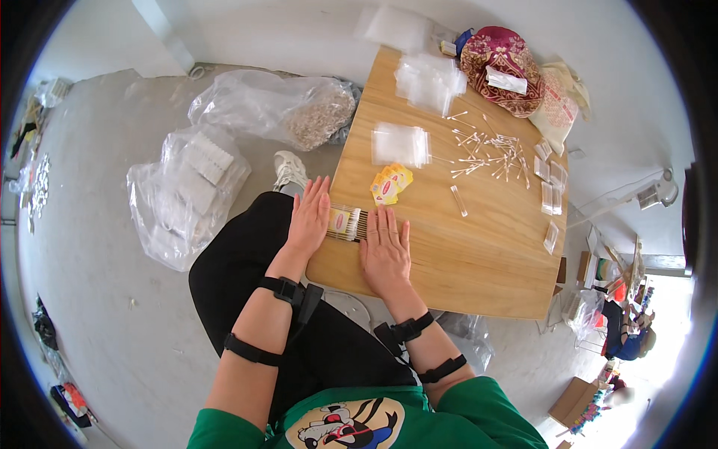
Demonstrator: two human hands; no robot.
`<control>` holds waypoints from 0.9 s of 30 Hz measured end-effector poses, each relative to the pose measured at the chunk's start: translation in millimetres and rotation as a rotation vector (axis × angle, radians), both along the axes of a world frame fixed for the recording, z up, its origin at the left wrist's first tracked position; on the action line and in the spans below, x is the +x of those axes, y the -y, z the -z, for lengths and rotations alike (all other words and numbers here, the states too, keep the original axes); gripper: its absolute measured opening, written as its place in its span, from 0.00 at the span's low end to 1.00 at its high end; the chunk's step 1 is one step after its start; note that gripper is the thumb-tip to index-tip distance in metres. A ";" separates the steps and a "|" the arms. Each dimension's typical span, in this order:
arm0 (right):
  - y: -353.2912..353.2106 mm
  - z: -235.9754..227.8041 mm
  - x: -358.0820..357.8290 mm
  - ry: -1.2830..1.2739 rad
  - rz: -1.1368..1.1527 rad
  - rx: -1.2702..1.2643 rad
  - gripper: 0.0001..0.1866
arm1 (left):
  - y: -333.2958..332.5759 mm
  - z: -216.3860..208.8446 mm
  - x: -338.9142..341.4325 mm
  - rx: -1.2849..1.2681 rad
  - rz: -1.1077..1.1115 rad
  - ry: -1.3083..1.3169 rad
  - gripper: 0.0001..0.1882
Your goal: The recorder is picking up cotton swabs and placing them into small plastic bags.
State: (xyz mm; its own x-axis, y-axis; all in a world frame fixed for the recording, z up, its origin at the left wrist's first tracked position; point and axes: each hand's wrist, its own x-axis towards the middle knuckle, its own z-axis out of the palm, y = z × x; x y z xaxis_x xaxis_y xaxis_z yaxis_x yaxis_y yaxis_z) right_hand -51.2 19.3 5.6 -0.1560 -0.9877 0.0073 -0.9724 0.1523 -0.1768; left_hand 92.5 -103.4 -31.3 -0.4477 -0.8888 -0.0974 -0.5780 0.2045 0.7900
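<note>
Between my hands, near the table's left edge, lies a row of cotton swabs (363,224) with a yellow-and-white printed card (340,221) at its left part. My left hand (307,222) is stretched out straight, its inner side against the left end of the row. Flat beside the right end, fingers extended, rests my right hand (386,251); its fingertips cover some of the swabs. Whether the row sits in a clear bag I cannot tell. Just beyond lies a fanned stack of yellow cards (390,183).
Farther back on the wooden table (464,262) are clear plastic bags (400,144), a pile of loose cotton swabs (493,156) and several small filled packs (552,198) along the right edge. A patterned maroon cushion (502,67) stands at the far corner. Large plastic sacks (191,194) lie on the floor.
</note>
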 end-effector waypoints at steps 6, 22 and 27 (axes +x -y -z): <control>5.2 -8.1 9.3 0.040 0.017 -0.038 0.30 | 0.9 2.6 2.7 -0.041 -0.009 0.041 0.28; 25.0 -9.0 18.3 1.092 0.196 -0.505 0.24 | -5.9 -28.8 -3.2 0.497 -0.197 -1.149 0.32; 26.4 -10.8 21.7 1.187 0.246 -0.471 0.25 | -6.5 -31.0 -5.3 0.560 -0.258 -1.173 0.32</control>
